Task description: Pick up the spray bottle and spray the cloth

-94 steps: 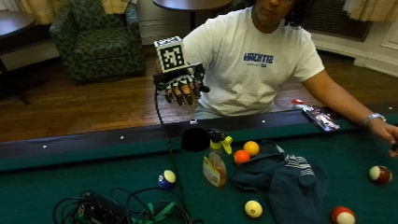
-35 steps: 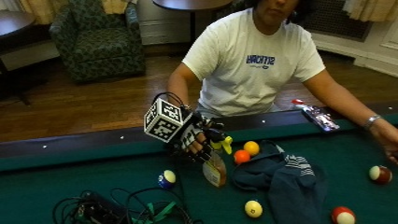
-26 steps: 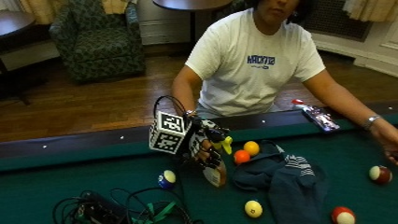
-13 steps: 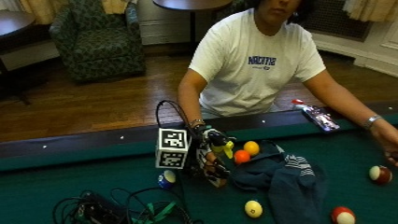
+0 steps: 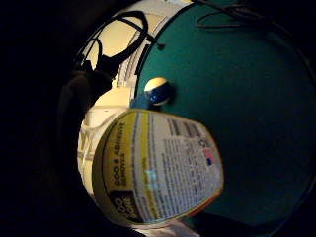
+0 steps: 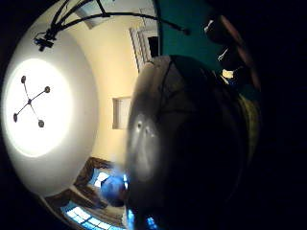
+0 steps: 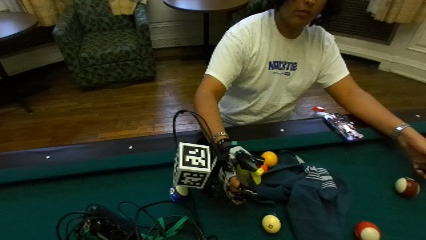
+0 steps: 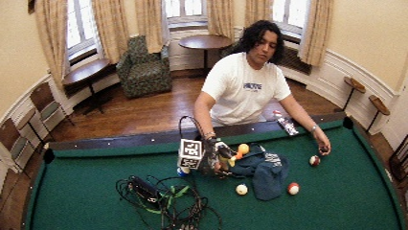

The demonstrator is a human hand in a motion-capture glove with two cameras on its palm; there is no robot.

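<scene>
In the outside view my gloved right hand (image 7: 229,176) is down on the green felt with its fingers curled round the spray bottle (image 7: 247,166). The bottle's black and yellow trigger head points toward the dark blue cloth (image 7: 311,192), which lies crumpled just beside it. In the little finger side palm view the bottle's yellow label (image 5: 158,168) sits close against my palm. The thumb side palm view is mostly blocked by a dark rounded shape, likely the bottle's head (image 6: 192,143). The wide outside view shows my hand (image 8: 213,159), the bottle (image 8: 227,160) and the cloth (image 8: 266,171) in the same arrangement.
An orange ball (image 7: 269,158) lies behind the bottle and a blue and yellow ball (image 7: 178,192) beside my hand. A yellow ball (image 7: 271,223) and two red balls (image 7: 367,231) lie near the cloth. Tangled cables (image 7: 126,227) lie toward the near left. The person's bare hand (image 7: 416,150) rests at far right.
My hand has come down from above the table's rail to the felt and closed round the spray bottle. The cloth and balls have stayed put.
</scene>
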